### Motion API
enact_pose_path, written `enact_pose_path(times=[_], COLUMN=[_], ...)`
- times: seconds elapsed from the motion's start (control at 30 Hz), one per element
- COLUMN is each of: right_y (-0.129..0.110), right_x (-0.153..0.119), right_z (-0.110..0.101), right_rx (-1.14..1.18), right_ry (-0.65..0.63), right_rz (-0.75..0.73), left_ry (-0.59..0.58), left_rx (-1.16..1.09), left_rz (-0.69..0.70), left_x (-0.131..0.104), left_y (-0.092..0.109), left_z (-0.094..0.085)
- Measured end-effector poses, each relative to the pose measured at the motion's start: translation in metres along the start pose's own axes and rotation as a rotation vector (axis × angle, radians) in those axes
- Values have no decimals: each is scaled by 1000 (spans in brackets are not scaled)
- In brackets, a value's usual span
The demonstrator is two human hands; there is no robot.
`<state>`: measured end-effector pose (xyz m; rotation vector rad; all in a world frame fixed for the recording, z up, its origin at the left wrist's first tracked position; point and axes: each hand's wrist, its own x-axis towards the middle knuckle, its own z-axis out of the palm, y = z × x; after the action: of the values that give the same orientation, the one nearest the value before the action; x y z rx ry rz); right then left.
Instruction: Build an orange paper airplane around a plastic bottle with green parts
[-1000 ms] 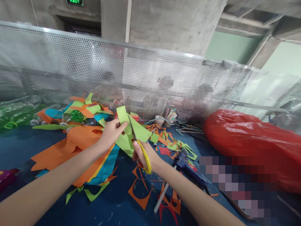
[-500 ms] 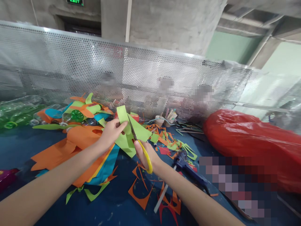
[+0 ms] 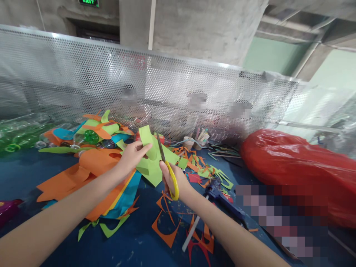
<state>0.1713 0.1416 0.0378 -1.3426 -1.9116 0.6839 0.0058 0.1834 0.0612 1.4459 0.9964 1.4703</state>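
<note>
Light green paper [image 3: 151, 168] is pinched between the thumb and fingers of my left hand [image 3: 135, 154]; its upper strip stands up above the fingertips. My right hand [image 3: 178, 181] is closed round the yellow handles of a pair of scissors [image 3: 172, 181]. The dark blades point up and slightly left, by the right side of the green strip. Whether the blades touch the paper I cannot tell. Beneath and left of my left forearm lie orange sheets [image 3: 97, 163] and blue sheets [image 3: 128, 196].
Green bottles [image 3: 22, 139] and paper-covered bottles [image 3: 97, 128] are at the left. A glue gun [image 3: 225, 202], paper scraps [image 3: 194, 163] and cups of sticks [image 3: 189, 142] lie right. A red plastic bag [image 3: 294, 159] is far right. Behind is a perforated metal screen [image 3: 167, 81].
The scissors have shifted slightly right and turned more upright, and their blades have come away from the middle of the paper. The green strip in my left hand has tilted a little.
</note>
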Motion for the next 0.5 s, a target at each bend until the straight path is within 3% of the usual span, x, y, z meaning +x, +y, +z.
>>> enact_pose_path(times=[0.2,0.5], right_y=[12,18], right_x=[16,26], right_z=[3,-6], right_rx=[341,410], right_ry=[142,287], right_rz=[-10,-52], left_ry=[-61,-190], left_rx=[-104,-226], left_rz=[-134,-192], left_x=[1,-3], left_y=[-5,4], left_z=[4,3])
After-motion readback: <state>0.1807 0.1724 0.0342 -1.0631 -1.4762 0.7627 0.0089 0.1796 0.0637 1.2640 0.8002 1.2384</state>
